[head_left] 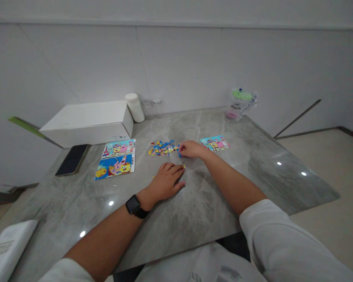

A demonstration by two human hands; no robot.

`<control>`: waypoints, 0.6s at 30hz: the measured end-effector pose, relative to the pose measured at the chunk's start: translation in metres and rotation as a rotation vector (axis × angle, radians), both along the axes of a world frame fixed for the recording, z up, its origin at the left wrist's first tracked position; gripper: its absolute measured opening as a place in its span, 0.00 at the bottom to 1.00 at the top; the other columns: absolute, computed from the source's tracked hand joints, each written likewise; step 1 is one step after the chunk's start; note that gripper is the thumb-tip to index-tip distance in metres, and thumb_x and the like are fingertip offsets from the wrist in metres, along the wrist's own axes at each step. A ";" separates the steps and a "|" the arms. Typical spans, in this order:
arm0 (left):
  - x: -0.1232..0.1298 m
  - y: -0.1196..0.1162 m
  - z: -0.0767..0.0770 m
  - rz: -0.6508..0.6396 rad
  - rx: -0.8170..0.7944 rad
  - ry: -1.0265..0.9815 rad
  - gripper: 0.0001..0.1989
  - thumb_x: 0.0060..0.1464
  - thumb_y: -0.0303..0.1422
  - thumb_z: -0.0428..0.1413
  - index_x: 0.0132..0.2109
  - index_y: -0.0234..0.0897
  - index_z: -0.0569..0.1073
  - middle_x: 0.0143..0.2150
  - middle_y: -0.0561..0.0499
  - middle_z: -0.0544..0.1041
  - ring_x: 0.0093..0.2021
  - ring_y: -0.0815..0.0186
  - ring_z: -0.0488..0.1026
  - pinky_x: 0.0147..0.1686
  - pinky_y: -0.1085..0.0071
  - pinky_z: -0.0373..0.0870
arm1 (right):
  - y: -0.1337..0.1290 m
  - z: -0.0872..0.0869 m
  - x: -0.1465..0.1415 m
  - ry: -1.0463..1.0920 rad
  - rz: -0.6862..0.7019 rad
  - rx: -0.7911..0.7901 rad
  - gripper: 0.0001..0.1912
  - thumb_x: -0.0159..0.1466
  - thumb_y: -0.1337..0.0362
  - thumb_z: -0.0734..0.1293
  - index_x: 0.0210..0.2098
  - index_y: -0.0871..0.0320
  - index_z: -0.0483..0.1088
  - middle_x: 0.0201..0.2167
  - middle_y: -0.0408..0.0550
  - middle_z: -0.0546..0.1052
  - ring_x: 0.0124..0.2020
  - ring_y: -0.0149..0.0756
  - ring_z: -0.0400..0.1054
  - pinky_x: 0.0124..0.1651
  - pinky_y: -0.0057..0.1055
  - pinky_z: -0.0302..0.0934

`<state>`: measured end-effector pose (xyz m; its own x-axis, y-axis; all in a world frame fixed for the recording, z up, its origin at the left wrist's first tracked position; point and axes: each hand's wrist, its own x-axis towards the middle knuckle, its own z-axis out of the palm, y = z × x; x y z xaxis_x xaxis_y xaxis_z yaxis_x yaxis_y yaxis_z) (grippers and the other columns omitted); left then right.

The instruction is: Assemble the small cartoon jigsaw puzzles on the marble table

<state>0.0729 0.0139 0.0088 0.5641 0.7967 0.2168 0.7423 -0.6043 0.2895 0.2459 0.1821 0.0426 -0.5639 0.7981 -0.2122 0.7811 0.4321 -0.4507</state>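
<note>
A pile of small jigsaw puzzle pieces (162,148) in blue, yellow and pink lies loose on the grey marbled table (194,203). My right hand (191,149) is at the pile's right edge, thumb and fingers pinched together on a blue puzzle piece (179,154). Nearer to me, my left hand (167,181) rests flat on the tabletop with its fingers apart. A small yellow piece (184,167) sits by its fingertips. Another bit of yellow shows beside that hand, partly hidden. Right of the pile lies a colourful cartoon picture card (215,143).
Two cartoon picture sheets (116,159) lie on the left, beside a dark phone (73,159). Behind them stand a white box (88,123), a white canister (134,107) and clear jars (157,107). A plastic bag (239,103) is back right; a white packet (10,248) lies front left.
</note>
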 end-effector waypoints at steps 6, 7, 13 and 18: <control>0.003 -0.001 0.002 -0.040 0.002 0.009 0.26 0.71 0.46 0.54 0.68 0.39 0.72 0.68 0.42 0.75 0.62 0.49 0.69 0.67 0.46 0.60 | 0.000 -0.012 -0.001 -0.079 0.026 0.088 0.08 0.64 0.68 0.71 0.41 0.56 0.83 0.42 0.49 0.86 0.41 0.38 0.77 0.40 0.27 0.63; 0.003 -0.001 0.001 -0.043 0.004 0.011 0.26 0.71 0.46 0.54 0.68 0.39 0.72 0.68 0.42 0.74 0.62 0.49 0.69 0.67 0.46 0.60 | 0.000 -0.013 -0.001 -0.074 0.029 0.089 0.08 0.64 0.68 0.71 0.41 0.56 0.83 0.42 0.49 0.86 0.41 0.38 0.78 0.41 0.27 0.63; 0.001 -0.001 0.002 -0.040 0.039 -0.001 0.22 0.72 0.45 0.52 0.64 0.40 0.75 0.67 0.44 0.75 0.62 0.51 0.69 0.67 0.46 0.59 | 0.014 -0.004 0.009 0.106 -0.149 0.153 0.09 0.65 0.68 0.71 0.43 0.56 0.83 0.40 0.48 0.85 0.40 0.37 0.77 0.43 0.28 0.65; -0.002 0.000 0.003 -0.007 0.092 -0.076 0.16 0.72 0.41 0.53 0.58 0.41 0.78 0.62 0.43 0.78 0.58 0.53 0.71 0.61 0.50 0.65 | 0.031 0.009 0.029 0.273 -0.332 0.316 0.10 0.67 0.65 0.69 0.46 0.57 0.81 0.41 0.49 0.84 0.41 0.37 0.76 0.46 0.30 0.66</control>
<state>0.0712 0.0139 0.0116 0.5488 0.7676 0.3312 0.7162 -0.6360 0.2873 0.2748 0.2134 0.0517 -0.2709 0.9444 0.1866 0.7716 0.3289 -0.5445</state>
